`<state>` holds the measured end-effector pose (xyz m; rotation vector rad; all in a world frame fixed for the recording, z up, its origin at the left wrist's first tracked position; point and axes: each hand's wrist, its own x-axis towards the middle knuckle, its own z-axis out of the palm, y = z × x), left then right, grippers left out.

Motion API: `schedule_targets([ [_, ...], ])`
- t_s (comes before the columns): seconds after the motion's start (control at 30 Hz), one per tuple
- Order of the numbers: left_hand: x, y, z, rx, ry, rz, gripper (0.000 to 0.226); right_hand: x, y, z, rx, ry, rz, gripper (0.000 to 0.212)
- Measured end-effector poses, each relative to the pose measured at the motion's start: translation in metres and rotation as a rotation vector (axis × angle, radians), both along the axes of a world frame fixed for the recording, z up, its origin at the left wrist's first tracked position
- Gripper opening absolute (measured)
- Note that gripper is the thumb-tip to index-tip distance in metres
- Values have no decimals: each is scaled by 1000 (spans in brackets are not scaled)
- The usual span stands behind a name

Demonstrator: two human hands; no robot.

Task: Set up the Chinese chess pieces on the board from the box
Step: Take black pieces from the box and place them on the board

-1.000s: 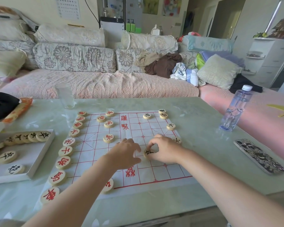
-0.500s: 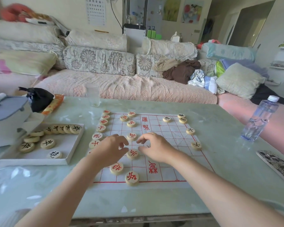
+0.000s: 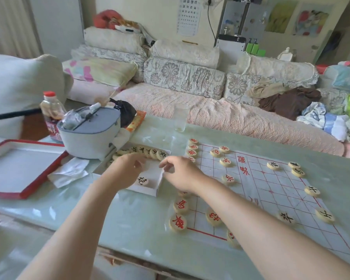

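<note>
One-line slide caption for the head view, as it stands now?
Both hands, left hand and right hand, reach over the white box of black-lettered pieces beside the half-set board.

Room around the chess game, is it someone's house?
Most likely a home living room: a long sofa with flowery cushions, a heap of clothes on it, and a drawing stuck on the wall.
</note>
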<state>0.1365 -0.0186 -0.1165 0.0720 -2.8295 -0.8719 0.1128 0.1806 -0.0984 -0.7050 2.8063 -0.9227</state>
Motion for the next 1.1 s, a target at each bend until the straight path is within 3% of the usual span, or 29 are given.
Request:
schedule_targets([
  [0.17, -13, -43, -16, -57, 11, 34, 22, -20, -48, -5, 254, -5, 152, 49],
  [0.33, -30, -58, -30, -74, 62, -20, 21, -31, -68, -14, 449, 20, 262, 58],
  [0.47, -43, -52, -34, -127, -10, -53, 48, -33, -71, -17, 435, 37, 272, 59],
  [0.57, -47, -42, -35, -201, -90, -84, 55, -36, -71, -22, 405, 57, 255, 52],
  [0.7, -51, -33, -38, -284, -120, -72, 50, -37, -59, -24, 313, 94, 220, 44],
  [0.87, -52, -21, -28, -307, -217, 2, 45, -32, -33, -16, 219, 170, 135, 50],
  [1.1, -51, 29, 15, -133, -20, -114, 39, -17, 21, 0, 141, 183, 7, 48],
])
